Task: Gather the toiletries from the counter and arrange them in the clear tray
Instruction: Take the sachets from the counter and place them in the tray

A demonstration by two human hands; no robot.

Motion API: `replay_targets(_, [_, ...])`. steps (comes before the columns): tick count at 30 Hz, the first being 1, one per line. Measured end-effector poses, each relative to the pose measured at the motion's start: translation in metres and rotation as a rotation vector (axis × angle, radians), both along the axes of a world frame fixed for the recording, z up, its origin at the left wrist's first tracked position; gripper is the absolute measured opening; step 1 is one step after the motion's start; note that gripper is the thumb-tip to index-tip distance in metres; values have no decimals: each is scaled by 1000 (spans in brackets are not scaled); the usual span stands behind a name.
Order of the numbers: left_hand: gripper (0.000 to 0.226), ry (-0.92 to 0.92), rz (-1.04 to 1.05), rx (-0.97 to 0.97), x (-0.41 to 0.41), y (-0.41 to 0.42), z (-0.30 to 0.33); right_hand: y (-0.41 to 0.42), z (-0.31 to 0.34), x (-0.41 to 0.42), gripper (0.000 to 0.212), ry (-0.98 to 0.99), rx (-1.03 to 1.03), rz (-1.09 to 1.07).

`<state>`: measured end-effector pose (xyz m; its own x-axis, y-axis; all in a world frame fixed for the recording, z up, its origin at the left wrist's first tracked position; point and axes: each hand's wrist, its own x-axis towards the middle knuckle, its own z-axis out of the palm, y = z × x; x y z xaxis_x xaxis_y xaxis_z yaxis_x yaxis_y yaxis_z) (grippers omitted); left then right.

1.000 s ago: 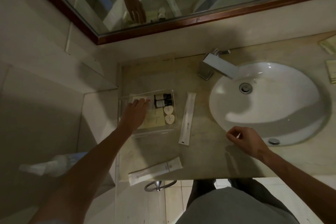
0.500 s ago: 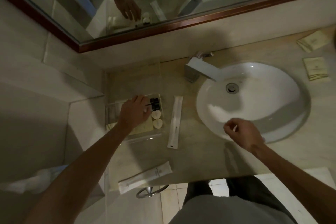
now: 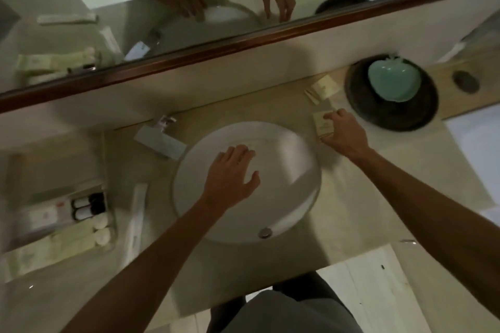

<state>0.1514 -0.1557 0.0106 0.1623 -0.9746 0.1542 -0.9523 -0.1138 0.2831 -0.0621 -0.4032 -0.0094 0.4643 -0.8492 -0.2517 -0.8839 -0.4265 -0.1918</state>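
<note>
toiletry packet (image 3: 323, 126) flat on counter (image 3: 362, 213), right hand (image 3: 343, 132) fingertips pressing it; left hand (image 3: 230, 176) spread, empty, over sink (image 3: 295, 205)

Dim bathroom, wood-framed mirror (image 3: 216, 43)

I can't read a single word or number from here. The cream packet (image 3: 322, 125) under my right hand (image 3: 343, 133) carries a small printed emblem, but it is too blurred to make out. The box (image 3: 44, 216) in the clear tray (image 3: 113, 220) shows a faint mark and a red spot, both unreadable. The long sachet (image 3: 136, 220) beside the tray has print I can't decipher either.
</note>
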Motion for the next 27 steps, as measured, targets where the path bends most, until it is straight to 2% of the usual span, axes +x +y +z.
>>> replay_targets(3, [42,36,15,90,-29,-31,-9,-55,-13,-8,93,149,99,176])
replay_targets(5, [42,59,27,126,-41,-46,-15,-74,-26,-11,104,199,182,248])
replay_targets(9, [41,74,37,180,-52,-64,-22,-88,-44,-13,105,100,195,255])
replay_targets(14, [43,81,88,221,-51,-71,-22,-100,-47,-12,124,90,198,257])
replay_targets(16, [45,72,95,249,-48,-74,-21,-103,-49,-10,117,90,183,283])
replay_targets(17, [45,69,96,262,-46,-76,-21,-104,-50,-8,106,75,190,279])
replay_targets(20, [46,62,92,285,-45,-78,-20,-112,-50,-1,61,-70,281,140])
replay_targets(22, [45,64,87,285,-44,-78,-19,-120,-47,4,41,-201,355,-22])
replay_targets(24, [45,71,88,286,-43,-76,-21,-133,-43,11,43,-388,414,-252])
replay_targets(26, [44,80,99,285,-43,-73,-24,-148,-41,18,59,-568,487,-486])
replay_targets(27, [44,87,106,287,-42,-70,-25,-154,-41,22,64,-591,507,-557])
